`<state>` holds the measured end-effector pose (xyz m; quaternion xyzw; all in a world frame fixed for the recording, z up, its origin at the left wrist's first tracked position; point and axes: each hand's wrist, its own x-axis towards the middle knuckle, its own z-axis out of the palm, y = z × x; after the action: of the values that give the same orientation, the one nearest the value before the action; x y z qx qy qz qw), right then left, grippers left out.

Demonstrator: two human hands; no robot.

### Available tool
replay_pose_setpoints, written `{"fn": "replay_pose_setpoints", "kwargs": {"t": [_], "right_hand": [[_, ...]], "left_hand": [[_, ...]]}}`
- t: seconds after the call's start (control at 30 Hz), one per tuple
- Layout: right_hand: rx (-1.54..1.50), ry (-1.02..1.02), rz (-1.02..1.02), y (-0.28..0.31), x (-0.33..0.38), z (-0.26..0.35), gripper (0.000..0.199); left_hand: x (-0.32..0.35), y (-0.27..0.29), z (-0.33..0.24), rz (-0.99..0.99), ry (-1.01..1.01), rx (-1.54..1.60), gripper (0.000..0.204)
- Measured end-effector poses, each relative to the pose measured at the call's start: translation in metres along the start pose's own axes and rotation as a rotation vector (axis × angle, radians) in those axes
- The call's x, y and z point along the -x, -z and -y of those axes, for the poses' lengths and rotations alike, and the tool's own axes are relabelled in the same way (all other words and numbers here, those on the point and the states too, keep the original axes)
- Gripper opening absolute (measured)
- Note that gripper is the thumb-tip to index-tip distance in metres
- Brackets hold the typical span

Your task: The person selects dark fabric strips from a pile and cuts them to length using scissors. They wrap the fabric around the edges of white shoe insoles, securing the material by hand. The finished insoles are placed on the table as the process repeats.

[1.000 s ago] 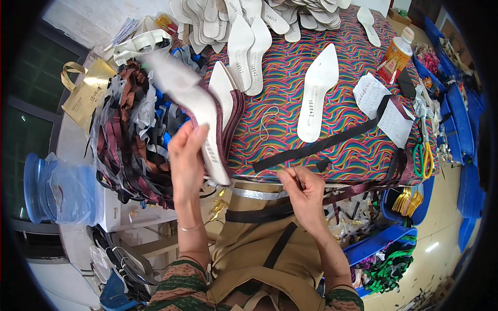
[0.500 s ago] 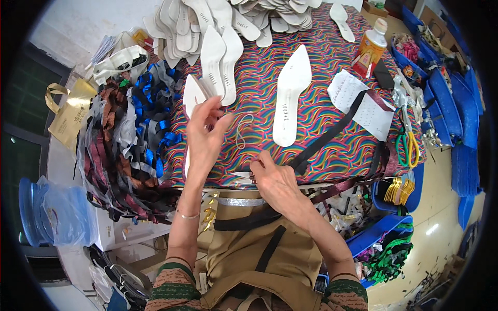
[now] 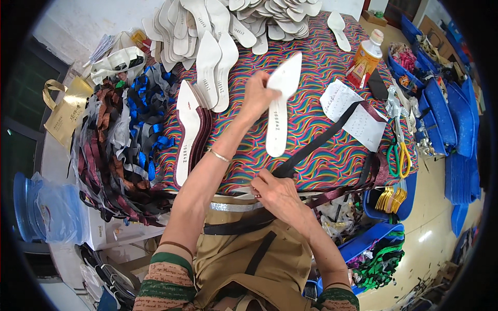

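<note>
White insole [image 3: 278, 114], one: on the patterned worktop [image 3: 321, 57], pointed end away from the person; landmark for all places below. Whether it is lifted clear of the cloth cannot be told.

Left hand [image 3: 261, 96], one: at the left edge of the insole's wide part; thumb and fingers pressed together, pinching that edge. Thin bracelet [image 3: 219, 156] on the wrist.

Right hand [image 3: 277, 196], one: nearer the person than the insole, just below its heel end; fingers curled inward around a pale pointed tool [image 3: 244, 196], mostly hidden, its tip showing on the left.

Black strap [image 3: 321, 139], one: right of the insole, running slantwise, near end just beside the right hand; contact cannot be told.

Insoles with dark red edges [image 3: 189, 122], one stack: left of the insole, well apart.

White insoles, a pair [image 3: 208, 70]: left of the insole and beyond it, overlapping. Large pile of insoles [image 3: 280, 20]: farther beyond.

Written paper [image 3: 358, 122], bottle [image 3: 364, 61] with orange label, scissors [image 3: 400, 160] with green and yellow handles: all right of the insole.

Ribbon heap [image 3: 116, 145], mixed colours: far left of the insole.
</note>
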<state>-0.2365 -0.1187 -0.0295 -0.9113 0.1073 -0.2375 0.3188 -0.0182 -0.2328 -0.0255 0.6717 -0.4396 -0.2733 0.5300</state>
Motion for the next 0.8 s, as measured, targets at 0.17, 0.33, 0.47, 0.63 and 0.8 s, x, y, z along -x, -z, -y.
{"fn": "replay_pose_setpoints", "kwargs": {"t": [0.17, 0.33, 0.47, 0.63, 0.8], "right_hand": [[-0.159, -0.039, 0.107, 0.022, -0.003, 0.004, 0.021], [-0.156, 0.014, 0.217, 0.033, -0.003, -0.003, 0.025], [-0.166, -0.016, 0.085, 0.035, -0.005, -0.014, 0.024], [-0.766, -0.482, -0.391, 0.037, -0.010, -0.001, 0.016], [-0.907, -0.610, -0.530, 0.025, 0.000, 0.032, 0.016]], "left_hand": [[0.057, 0.061, -0.077, -0.220, -0.122, 0.365, 0.038], [0.148, 0.116, -0.098, -0.262, 0.027, 0.706, 0.034], [0.211, 0.113, -0.082, -0.301, 0.244, 0.803, 0.029], [0.255, 0.070, -0.054, -0.127, 0.437, 1.119, 0.045], [0.248, 0.038, -0.051, 0.080, 0.569, 1.325, 0.045]]}}
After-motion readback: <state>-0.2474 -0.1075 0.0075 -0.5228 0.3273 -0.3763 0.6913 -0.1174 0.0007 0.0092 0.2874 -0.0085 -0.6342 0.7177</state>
